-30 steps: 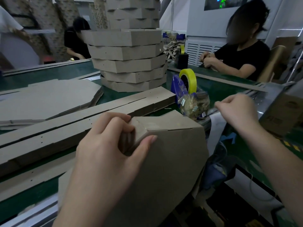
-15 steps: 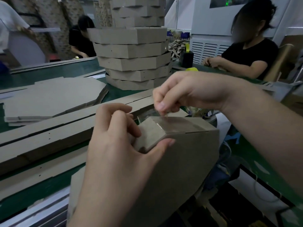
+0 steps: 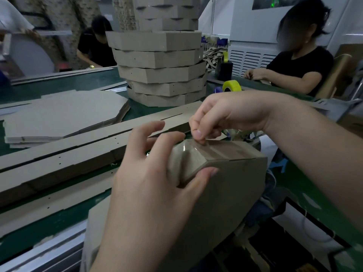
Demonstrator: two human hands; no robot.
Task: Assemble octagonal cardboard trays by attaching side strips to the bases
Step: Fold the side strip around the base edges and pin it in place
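Observation:
A grey cardboard tray (image 3: 225, 193) stands on edge in front of me, its base facing me and its side strip on top. My left hand (image 3: 149, 193) grips the tray's upper left corner, thumb on the base, fingers lifted over the strip. My right hand (image 3: 225, 114) pinches a piece of clear tape (image 3: 188, 152) and holds it down on the strip at that corner; the tape wraps over the bend. Long side strips (image 3: 59, 154) lie on the green table to the left.
A tall stack of finished octagonal trays (image 3: 157, 71) stands at the back centre. Flat octagonal bases (image 3: 62, 114) are piled at left. A yellow tape roll (image 3: 231, 86) sits behind my right hand. Two people work across the table.
My right hand came from the tape dispenser at right to the tray corner and laid clear tape over the bend. My left fingers have lifted off the strip.

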